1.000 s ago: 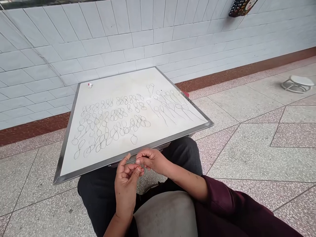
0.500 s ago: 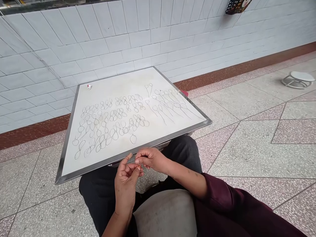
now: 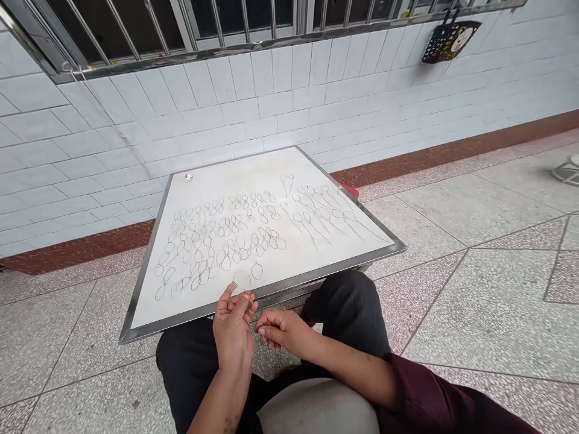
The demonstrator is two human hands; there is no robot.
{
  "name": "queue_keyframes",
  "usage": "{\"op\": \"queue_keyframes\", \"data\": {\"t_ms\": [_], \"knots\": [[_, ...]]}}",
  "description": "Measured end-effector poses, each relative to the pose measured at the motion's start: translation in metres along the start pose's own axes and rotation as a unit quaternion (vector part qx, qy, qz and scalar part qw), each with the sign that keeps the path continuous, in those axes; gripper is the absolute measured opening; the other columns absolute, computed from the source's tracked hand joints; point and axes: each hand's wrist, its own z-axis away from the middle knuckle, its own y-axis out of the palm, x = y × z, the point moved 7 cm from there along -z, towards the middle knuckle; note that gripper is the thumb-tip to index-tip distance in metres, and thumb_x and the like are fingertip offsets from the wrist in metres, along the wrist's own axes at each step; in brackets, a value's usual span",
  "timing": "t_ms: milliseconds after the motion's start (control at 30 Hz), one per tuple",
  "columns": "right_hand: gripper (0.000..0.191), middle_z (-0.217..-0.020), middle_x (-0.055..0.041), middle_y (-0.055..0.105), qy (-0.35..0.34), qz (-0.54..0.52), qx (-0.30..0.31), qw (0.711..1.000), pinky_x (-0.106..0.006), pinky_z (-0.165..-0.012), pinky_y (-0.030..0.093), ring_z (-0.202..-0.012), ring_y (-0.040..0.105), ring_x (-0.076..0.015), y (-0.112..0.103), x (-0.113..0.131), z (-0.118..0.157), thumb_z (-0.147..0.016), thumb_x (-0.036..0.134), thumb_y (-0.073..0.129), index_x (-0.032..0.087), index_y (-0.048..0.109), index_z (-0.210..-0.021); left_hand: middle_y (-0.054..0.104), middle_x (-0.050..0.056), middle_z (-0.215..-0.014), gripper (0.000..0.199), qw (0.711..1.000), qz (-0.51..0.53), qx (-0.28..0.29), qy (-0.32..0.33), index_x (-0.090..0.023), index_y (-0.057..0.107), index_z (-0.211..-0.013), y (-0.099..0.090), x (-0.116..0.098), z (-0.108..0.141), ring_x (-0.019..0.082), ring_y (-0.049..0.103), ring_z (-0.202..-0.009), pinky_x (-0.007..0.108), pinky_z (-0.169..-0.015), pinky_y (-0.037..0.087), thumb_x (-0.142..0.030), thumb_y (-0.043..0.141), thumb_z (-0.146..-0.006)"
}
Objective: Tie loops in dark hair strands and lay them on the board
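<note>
My left hand (image 3: 236, 319) is at the table's near edge, its thumb and a finger pinching a thin wire or thread, with a tan wrap on one raised fingertip. Just right of it and slightly lower, my right hand (image 3: 278, 331) is closed in a pinch; a short bit of thin strand shows below its fingers. The hands are a little apart. On the white table (image 3: 244, 166) lie several rows of thin dark looped strands (image 3: 230, 226). Strands with one loop and a long tail (image 3: 316, 223) lie at the right.
A small white and red object (image 3: 189, 178) sits at the table's far left corner. Behind are a tiled wall (image 3: 271, 108) and barred windows. A patterned bag (image 3: 450, 42) hangs at the upper right. A stool (image 3: 567, 170) stands at the far right.
The view has tilted up, showing more window. My hands have moved apart, the right one lower and to the right of the left one.
</note>
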Motion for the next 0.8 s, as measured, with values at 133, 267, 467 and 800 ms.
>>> {"op": "queue_keyframes", "data": {"t_ms": [133,267,467,800], "knots": [[0.007,-0.068,0.0051,0.058,-0.043,0.061,-0.058,0.996,-0.021,-0.053,0.041,-0.054,0.05,-0.0098,-0.01,0.001,0.001,-0.087,0.026,0.064,0.021,0.058,-0.086,0.07,0.003,-0.081,0.038,1.0,-0.006,0.003,0.001,-0.017,0.065,-0.107,0.008,0.002,-0.005,0.014,0.071,-0.075,0.029,-0.075,0.059,-0.007,0.078,-0.073],[0.002,-0.065,0.0053,0.055,-0.102,0.121,-0.135,0.978,-0.023,-0.059,0.039,-0.058,0.048,-0.0113,-0.032,0.012,0.003,-0.085,0.021,0.061,0.021,0.06,-0.086,0.069,0.003,-0.081,0.034,1.0,-0.021,0.023,0.002,-0.017,0.065,-0.104,0.026,0.006,-0.015,0.015,0.071,-0.077,0.028,-0.072,0.059,-0.006,0.076,-0.074],[0.004,-0.063,0.0041,0.053,-0.092,0.155,-0.225,0.958,-0.022,-0.056,0.035,-0.057,0.043,-0.0117,-0.075,0.025,0.003,-0.081,0.023,0.06,0.02,0.061,-0.08,0.068,0.004,-0.086,0.033,0.996,-0.051,0.074,0.0,-0.018,0.063,-0.1,0.074,0.022,-0.034,0.018,0.072,-0.08,0.029,-0.07,0.057,-0.01,0.08,-0.073],[0.005,-0.063,0.0037,0.058,-0.056,0.033,-0.271,0.96,-0.023,-0.057,0.032,-0.056,0.043,-0.011,-0.126,0.032,0.001,-0.082,0.023,0.065,0.018,0.065,-0.08,0.069,0.013,-0.107,0.033,0.983,-0.119,0.138,-0.008,-0.017,0.059,-0.113,0.111,0.038,-0.045,0.022,0.07,-0.098,0.037,-0.084,0.057,-0.012,0.07,-0.083]]}}
